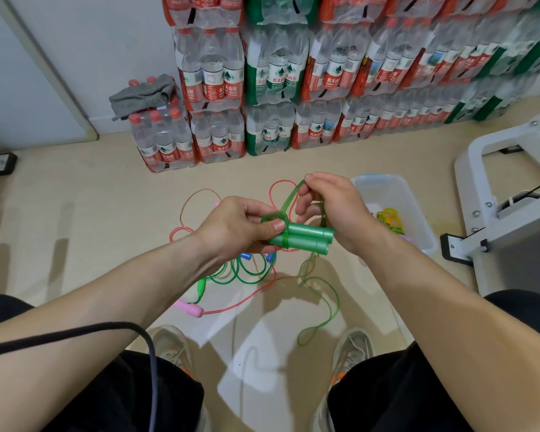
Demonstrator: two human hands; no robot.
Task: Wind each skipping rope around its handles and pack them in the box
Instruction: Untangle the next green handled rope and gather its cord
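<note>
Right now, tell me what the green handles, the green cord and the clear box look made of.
Paired green cylindrical handles: opaque, apparently hard plastic, smooth satin, soft highlights. Translucent green cord: likely flexible PVC-type plastic; light passes through, it bends in loose loops. Clear rectangular box: thin translucent plastic, floor showing through its walls.

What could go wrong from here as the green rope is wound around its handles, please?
The green rope trails a long tail on the floor beside the loose ropes; it may snag them. The left hand pins the green handles with few turns on, so slack from the right hand could let them unwind.
</note>
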